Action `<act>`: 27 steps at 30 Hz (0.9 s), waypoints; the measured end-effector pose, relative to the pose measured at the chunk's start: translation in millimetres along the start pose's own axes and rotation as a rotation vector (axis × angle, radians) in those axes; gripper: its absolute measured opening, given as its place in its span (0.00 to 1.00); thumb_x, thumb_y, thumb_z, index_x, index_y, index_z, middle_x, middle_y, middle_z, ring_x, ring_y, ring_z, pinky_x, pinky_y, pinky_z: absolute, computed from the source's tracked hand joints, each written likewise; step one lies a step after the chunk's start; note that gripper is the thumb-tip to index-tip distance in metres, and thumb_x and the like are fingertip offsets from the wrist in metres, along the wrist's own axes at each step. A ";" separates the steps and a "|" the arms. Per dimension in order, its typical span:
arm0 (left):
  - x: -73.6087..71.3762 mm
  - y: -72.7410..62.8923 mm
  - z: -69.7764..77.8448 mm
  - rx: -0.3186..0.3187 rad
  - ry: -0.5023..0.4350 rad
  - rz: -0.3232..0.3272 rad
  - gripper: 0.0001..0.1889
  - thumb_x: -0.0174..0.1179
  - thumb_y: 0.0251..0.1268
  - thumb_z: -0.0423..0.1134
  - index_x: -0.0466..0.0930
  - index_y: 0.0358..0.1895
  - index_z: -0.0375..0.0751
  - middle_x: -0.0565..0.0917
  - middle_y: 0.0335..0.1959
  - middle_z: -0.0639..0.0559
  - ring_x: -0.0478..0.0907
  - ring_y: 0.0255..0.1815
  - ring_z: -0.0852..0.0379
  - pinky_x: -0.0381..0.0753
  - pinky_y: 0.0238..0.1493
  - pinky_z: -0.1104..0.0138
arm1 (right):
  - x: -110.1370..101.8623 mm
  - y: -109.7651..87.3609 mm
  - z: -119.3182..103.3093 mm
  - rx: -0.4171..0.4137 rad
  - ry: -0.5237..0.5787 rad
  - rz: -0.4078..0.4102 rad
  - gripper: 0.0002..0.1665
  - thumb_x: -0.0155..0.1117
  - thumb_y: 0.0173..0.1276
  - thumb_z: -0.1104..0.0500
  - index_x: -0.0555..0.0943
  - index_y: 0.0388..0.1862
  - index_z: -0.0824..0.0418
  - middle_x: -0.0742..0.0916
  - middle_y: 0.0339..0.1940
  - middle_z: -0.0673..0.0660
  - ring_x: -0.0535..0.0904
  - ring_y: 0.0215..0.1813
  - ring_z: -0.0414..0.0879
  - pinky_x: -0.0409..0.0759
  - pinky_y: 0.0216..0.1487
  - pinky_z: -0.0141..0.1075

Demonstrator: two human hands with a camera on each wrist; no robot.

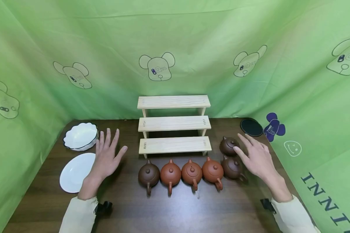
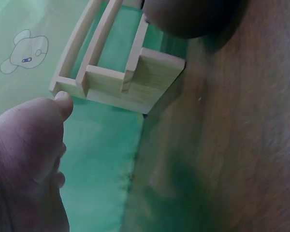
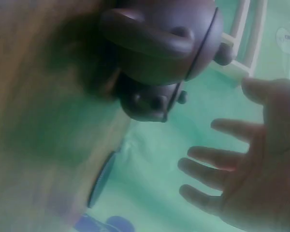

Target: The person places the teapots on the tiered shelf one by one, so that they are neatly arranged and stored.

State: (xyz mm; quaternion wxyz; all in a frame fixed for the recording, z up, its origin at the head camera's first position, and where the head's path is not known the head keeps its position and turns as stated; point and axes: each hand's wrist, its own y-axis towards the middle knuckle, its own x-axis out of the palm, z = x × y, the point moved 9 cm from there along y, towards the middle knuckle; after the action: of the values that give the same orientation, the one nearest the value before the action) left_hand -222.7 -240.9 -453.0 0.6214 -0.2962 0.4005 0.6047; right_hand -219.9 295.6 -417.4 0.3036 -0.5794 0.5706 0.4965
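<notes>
i faced a green fabric enclosure (image 1: 192, 35), hung behind and along both sides of my brown wood-grain table (image 1: 192, 213). outlined animal heads (image 1: 160, 73) marked the cloth; on my right, it carried a smiling face (image 1: 293, 148) and dark lettering (image 1: 323, 199).

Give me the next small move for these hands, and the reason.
I'd probably bring the right hand to the rear dark teapot. In the head view it shows right at that teapot's edge; the right wrist view shows it open, empty and apart from it. The wooden shelf stands bare, so a teapot could likely go there.
</notes>
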 end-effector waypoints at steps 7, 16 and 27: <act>17.9 -0.6 4.8 -0.014 -0.196 -0.006 0.40 0.51 0.92 0.53 0.45 0.93 0.45 0.35 0.93 0.33 0.27 0.92 0.31 0.36 0.87 0.29 | -0.1 -8.6 21.1 0.139 0.071 0.055 0.29 0.64 0.86 0.47 0.82 0.73 0.65 0.84 0.69 0.75 0.80 0.66 0.79 0.78 0.55 0.76; 36.0 -0.3 7.9 -0.050 -0.475 0.060 0.28 0.57 0.90 0.37 0.67 0.86 0.38 0.67 0.86 0.34 0.65 0.85 0.33 0.66 0.83 0.38 | 11.4 -13.1 38.6 0.194 0.119 0.046 0.21 0.67 0.84 0.48 0.90 0.60 0.63 0.92 0.50 0.68 0.88 0.53 0.71 0.82 0.46 0.68; 63.2 -1.9 4.8 -0.159 -0.702 0.061 0.22 0.57 0.91 0.39 0.77 0.80 0.40 0.78 0.78 0.39 0.81 0.72 0.42 0.73 0.59 0.84 | 32.2 -13.9 57.9 0.211 0.218 -0.028 0.17 0.69 0.84 0.50 0.91 0.50 0.63 0.92 0.37 0.57 0.83 0.39 0.47 0.79 0.41 0.44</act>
State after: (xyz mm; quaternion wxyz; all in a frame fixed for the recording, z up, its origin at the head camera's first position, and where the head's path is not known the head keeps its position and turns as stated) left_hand -223.4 -204.5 -504.9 0.6780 -0.1057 0.1229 0.7170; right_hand -224.5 339.5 -468.7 0.3060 -0.6027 0.6411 0.3634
